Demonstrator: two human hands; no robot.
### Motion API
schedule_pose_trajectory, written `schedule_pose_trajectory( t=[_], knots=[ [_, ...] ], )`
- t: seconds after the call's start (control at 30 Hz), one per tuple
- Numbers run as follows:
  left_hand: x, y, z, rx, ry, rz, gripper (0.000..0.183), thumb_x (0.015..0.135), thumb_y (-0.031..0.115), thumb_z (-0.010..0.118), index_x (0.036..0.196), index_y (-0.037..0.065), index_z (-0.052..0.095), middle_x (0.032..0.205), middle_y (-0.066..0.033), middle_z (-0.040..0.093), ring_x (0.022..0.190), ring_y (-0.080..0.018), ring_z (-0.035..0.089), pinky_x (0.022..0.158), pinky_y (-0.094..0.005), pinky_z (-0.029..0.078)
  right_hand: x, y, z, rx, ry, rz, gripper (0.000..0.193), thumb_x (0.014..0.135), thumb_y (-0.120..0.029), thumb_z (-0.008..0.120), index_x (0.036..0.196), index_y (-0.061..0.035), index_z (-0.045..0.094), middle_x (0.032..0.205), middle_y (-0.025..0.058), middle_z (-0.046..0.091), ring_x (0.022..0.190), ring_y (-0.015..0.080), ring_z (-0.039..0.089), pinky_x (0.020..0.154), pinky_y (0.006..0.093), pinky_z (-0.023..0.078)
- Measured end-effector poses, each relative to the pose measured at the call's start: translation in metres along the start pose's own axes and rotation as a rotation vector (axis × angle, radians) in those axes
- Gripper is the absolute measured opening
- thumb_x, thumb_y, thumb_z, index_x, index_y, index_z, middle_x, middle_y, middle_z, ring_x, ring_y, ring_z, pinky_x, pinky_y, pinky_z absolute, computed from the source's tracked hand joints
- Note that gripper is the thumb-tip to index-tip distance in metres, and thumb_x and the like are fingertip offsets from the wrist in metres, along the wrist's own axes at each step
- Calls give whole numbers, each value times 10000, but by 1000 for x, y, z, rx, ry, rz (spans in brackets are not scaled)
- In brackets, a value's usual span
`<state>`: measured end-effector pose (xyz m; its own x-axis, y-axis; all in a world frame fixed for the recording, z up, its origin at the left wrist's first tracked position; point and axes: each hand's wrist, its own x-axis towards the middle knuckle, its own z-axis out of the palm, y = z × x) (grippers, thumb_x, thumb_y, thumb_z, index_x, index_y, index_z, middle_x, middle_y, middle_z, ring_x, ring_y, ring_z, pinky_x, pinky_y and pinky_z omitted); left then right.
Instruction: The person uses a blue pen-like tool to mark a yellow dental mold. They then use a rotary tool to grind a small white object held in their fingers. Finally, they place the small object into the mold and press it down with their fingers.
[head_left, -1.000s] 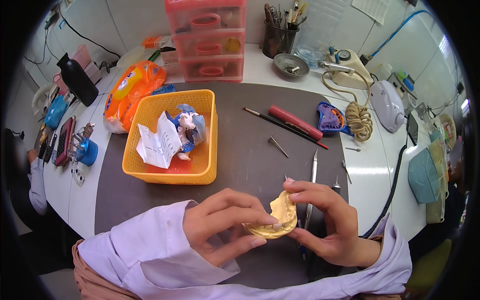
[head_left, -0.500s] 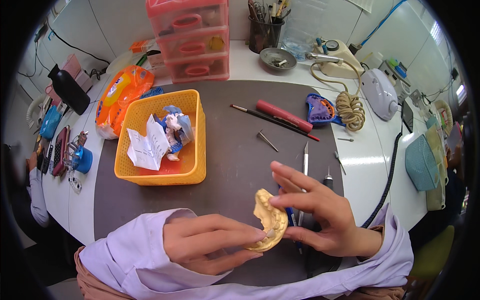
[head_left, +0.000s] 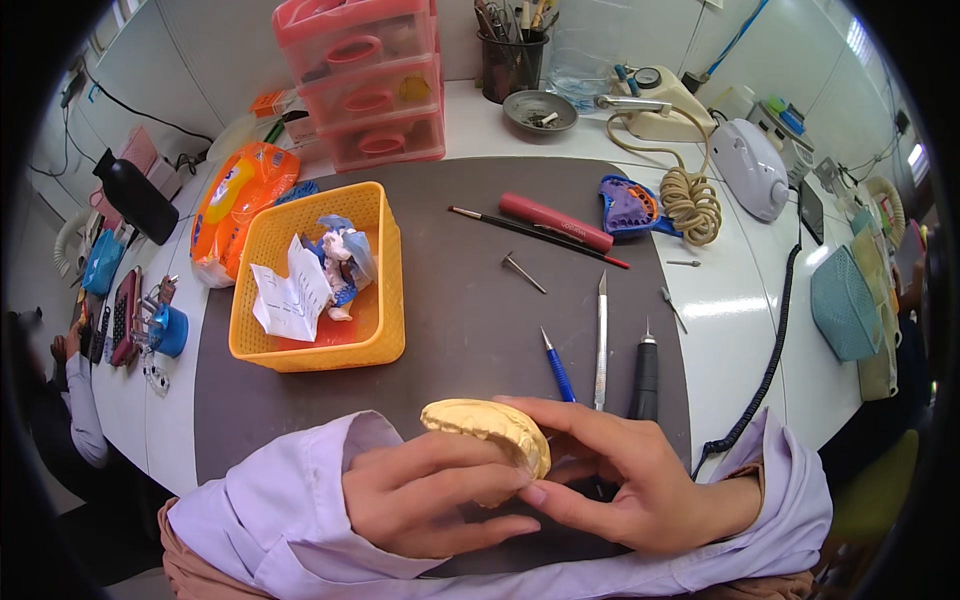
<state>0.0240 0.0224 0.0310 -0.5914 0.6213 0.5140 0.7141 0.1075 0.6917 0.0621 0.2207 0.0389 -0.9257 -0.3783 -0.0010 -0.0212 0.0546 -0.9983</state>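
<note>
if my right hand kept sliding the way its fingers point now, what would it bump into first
The right hand points left across the yellow dental cast it grips, so it would probably meet the left hand first; their fingertips already look close to touching, though depth is hard to judge.

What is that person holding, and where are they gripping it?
A yellow dental cast, held between both hands: left hand under its near edge, right hand at its right end.

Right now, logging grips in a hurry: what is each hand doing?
Left hand: closed on the yellow cast, from below and the left.
Right hand: closed on the same cast, fingers over its right end.
</note>
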Motion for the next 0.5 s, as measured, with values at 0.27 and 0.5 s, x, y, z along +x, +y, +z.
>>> schedule_pose_trajectory(
  t=[0.27, 0.5],
  knots=[
    [1, -6, -18, -85, 52, -242, 448, 715, 131, 748, 1110, 49, 555, 964, -69, 542, 675, -109, 576, 594, -246, 485, 6, 6, -26, -227, -20, -136, 375, 850, -140, 586, 1200, -23, 520, 975, 109, 607, 740, 169, 559, 629, 267, 435],
    [15, -7, -22, -385, -316, -658, 415, 832, 83, 616, 1215, -13, 488, 993, -122, 652, 927, -172, 633, 822, -302, 507, 6, 6, -28, -264, -114, -108, 346, 868, -135, 560, 1191, -19, 520, 971, 122, 595, 793, 196, 571, 676, 278, 450]
  ],
)
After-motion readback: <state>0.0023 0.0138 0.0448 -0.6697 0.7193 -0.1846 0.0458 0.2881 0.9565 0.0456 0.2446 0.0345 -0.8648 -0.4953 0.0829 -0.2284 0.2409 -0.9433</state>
